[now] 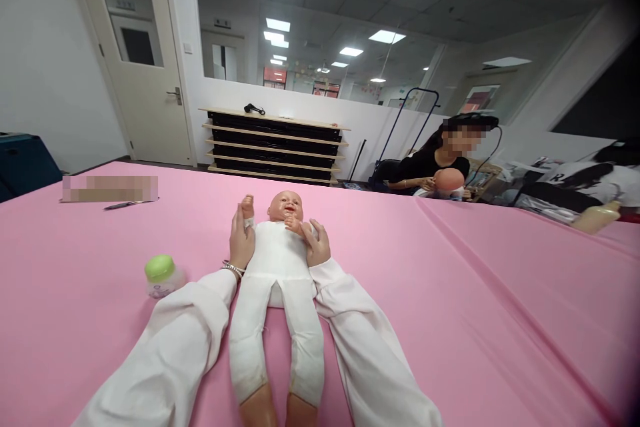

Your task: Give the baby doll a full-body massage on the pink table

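Head view: doll lies supine at three o'clock from left hand, nine o'clock from right hand; both touch its arms, grip closure indeterminable.

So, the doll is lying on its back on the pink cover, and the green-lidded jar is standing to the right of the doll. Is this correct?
Not quite: the green-lidded jar stands to the left of the doll, as the head view shows. The doll is indeed lying on its back on the pink cover.
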The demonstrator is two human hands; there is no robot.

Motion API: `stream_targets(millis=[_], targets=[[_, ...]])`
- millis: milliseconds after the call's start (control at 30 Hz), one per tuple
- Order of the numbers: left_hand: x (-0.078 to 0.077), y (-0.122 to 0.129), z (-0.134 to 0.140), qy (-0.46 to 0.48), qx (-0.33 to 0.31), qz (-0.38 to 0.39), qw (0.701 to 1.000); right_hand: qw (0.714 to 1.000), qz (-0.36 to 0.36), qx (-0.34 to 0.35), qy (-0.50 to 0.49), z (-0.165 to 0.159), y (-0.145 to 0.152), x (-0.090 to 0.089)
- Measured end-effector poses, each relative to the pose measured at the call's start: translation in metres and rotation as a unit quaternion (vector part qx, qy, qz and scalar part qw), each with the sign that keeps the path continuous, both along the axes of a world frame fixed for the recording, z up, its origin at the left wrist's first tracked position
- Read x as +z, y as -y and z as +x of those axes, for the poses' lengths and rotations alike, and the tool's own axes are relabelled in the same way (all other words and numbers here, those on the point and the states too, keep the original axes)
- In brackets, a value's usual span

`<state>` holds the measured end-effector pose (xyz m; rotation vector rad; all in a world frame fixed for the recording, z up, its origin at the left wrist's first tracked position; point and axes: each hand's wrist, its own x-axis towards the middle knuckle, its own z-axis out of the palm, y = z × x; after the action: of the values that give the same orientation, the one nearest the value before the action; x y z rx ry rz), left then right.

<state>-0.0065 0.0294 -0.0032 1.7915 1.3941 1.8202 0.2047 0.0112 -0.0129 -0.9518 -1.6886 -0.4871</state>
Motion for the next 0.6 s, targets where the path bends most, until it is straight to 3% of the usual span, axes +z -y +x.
stream_targets(millis=[200,367,467,600], targets=[[-0.0045,-0.0035,0.0011,-0.160,-0.033,0.033,0.986,0.992,-0.127,-0.005,-0.004,-0.0062,0.0016,0.0037],[-0.0058,-0.0041,0.0014,-0.240,-0.024,0.015,0.970,0.992,-0.127,0.010,0.012,-0.0086,0.0028,0.0078],[-0.0052,-0.0038,0.0020,-0.254,-0.025,0.011,0.967,0.992,-0.119,0.018,0.031,-0.0092,0.0021,0.0071],[-0.0029,-0.0025,0.0017,-0.188,-0.031,0.017,0.982,0.992,-0.113,-0.007,-0.056,-0.0070,-0.0003,0.0010]])
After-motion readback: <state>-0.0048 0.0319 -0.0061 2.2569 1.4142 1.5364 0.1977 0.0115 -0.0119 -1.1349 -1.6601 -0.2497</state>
